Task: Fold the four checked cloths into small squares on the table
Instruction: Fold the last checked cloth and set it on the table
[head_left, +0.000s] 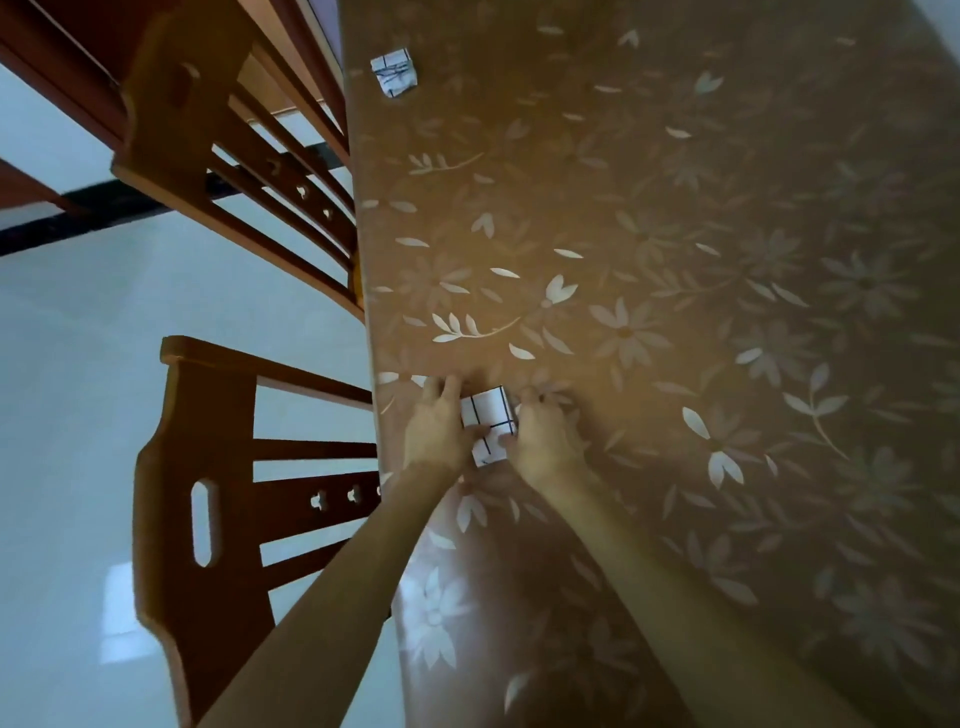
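The folded checked cloth (487, 415) is pinched at its right side by the curled fingers and thumb of the right hand (545, 441). Its left side is pressed by the straight-fingered left hand (439, 426). The table (675, 208) edge lies just beside the left hand, and bare tabletop is left rightward. Both cloth sides are hidden by the hands. A second cloth (395, 77) is seen well ahead, by the edge.
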